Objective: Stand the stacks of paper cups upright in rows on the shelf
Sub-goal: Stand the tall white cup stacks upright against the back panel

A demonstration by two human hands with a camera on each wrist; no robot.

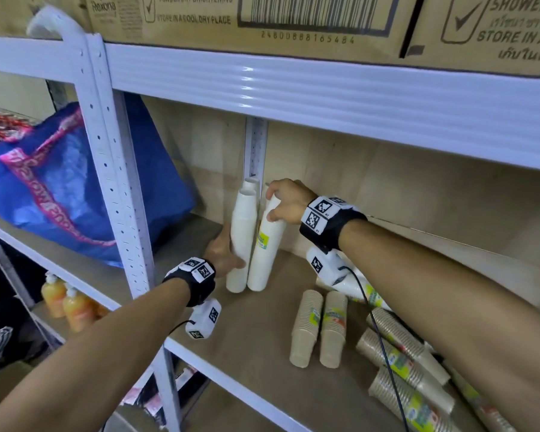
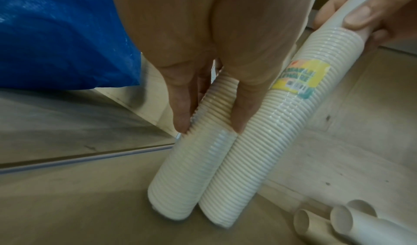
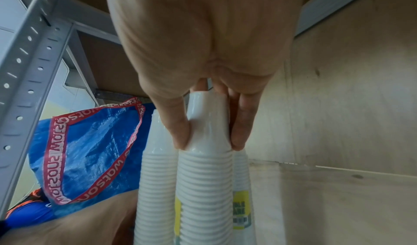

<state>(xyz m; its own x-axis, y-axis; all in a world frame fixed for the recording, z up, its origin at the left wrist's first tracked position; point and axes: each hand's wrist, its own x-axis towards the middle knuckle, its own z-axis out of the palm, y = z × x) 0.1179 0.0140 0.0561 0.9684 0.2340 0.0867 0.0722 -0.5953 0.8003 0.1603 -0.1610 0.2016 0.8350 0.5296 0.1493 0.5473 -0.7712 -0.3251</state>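
Two tall white cup stacks stand side by side near the shelf's back left corner. My left hand [image 1: 226,251] grips the left white stack [image 1: 242,238] at mid-height, thumb and fingers [image 2: 180,113] on either side of it [image 2: 194,159]. My right hand [image 1: 273,202] pinches the top of the right white stack [image 1: 267,251], which bears a yellow label [image 2: 293,81] and leans slightly left. The fingertips [image 3: 238,134] squeeze its top cup [image 3: 207,124]. A third white stack [image 1: 251,182] stands behind them. Two brown stacks [image 1: 320,328] stand upright near the front.
Several brown cup stacks [image 1: 402,357] lie flat at the right of the shelf board [image 1: 247,338], and a white one [image 1: 359,291] lies under my right wrist. A blue bag [image 1: 75,182] fills the neighbouring bay past the white upright post [image 1: 116,182]. Cardboard boxes [image 1: 293,23] sit overhead.
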